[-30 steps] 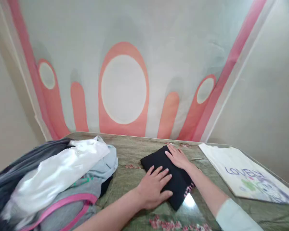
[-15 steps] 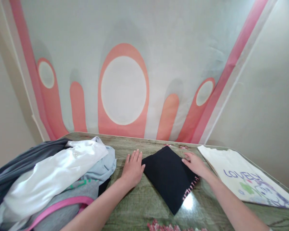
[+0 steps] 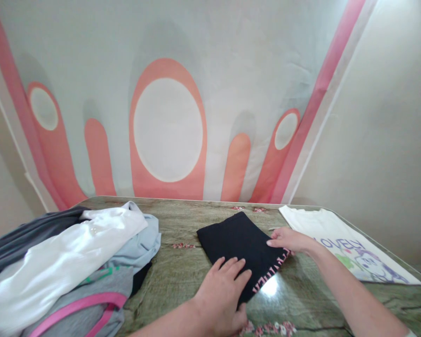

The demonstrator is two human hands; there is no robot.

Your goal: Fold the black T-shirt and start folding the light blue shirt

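A folded black garment with pink lettering along one edge lies on the green patterned table. My left hand rests flat on its near corner, fingers spread. My right hand touches its right edge with the fingertips, palm down. Neither hand grips the cloth.
A heap of unfolded clothes in white, light blue, grey with pink trim and dark grey fills the left of the table. A white printed T-shirt lies flat at the right. A wall painted with orange shapes rises behind the table's far edge.
My left hand moved from the garment's left corner to its near corner. My right hand stayed at the right edge. The view shifted a little to the right.
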